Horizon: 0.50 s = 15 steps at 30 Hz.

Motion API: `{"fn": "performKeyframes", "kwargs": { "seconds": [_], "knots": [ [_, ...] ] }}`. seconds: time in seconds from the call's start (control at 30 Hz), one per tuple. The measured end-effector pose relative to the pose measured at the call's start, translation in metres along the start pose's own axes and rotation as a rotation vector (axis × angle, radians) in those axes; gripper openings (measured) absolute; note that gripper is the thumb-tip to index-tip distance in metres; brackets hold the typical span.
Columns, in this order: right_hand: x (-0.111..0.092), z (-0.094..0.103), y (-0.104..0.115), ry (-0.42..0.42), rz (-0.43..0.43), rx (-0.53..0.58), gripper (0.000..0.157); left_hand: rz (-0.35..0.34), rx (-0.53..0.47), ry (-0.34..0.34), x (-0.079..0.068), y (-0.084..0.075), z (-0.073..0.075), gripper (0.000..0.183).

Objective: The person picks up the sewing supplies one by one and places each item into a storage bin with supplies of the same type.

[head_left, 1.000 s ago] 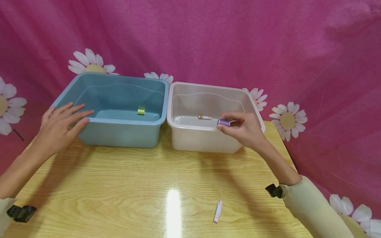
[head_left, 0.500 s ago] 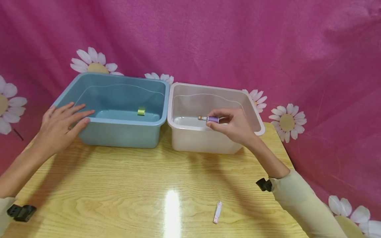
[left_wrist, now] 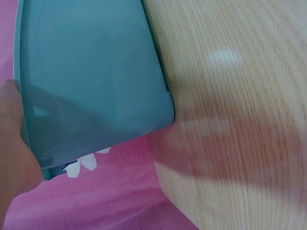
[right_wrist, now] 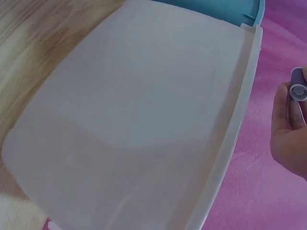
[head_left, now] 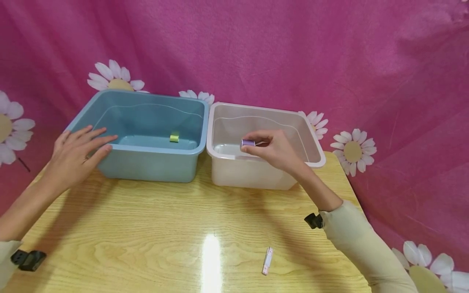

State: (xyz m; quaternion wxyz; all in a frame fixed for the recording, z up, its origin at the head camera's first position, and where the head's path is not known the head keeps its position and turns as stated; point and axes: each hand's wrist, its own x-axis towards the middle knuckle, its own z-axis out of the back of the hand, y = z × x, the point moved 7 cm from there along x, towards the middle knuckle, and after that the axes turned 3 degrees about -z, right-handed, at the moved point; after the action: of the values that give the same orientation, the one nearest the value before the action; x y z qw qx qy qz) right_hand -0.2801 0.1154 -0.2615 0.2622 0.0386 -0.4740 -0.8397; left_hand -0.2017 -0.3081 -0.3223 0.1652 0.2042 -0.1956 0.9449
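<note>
The left hand [head_left: 78, 154] rests, fingers extended, on the blue rectangular plastic tub [head_left: 157, 166], and the purple cylindrical thread spool [head_left: 247, 143], over the pale-pink plastic tub [head_left: 249, 173], is pinched by the right hand [head_left: 275, 149], whose grip should be gentle but steady.

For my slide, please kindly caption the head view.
Right hand pinches purple spool over pale bin; left hand touches blue bin.

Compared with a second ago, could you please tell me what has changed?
The right hand, pinching the purple spool, has moved left over the pale bin; the small item inside no longer shows. Nothing was grasped or released. The left hand on the blue bin, the yellow-green spool inside and the pink-and-white strip on the table stayed put.
</note>
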Motion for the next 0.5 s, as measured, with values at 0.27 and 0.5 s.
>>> {"fn": "performKeyframes", "kwargs": {
  "seconds": [0.27, 0.5],
  "knots": [
    [0.012, -0.011, 0.006, 0.000, -0.011, 0.022, 0.024, -0.001, -0.001, 0.010, 0.001, -0.001, 0.000, 0.041],
    [0.022, -0.022, 0.015, 0.017, -0.013, 0.026, 0.025, -0.002, 0.001, 0.003, 0.001, -0.002, 0.001, 0.040]
  ]
}}
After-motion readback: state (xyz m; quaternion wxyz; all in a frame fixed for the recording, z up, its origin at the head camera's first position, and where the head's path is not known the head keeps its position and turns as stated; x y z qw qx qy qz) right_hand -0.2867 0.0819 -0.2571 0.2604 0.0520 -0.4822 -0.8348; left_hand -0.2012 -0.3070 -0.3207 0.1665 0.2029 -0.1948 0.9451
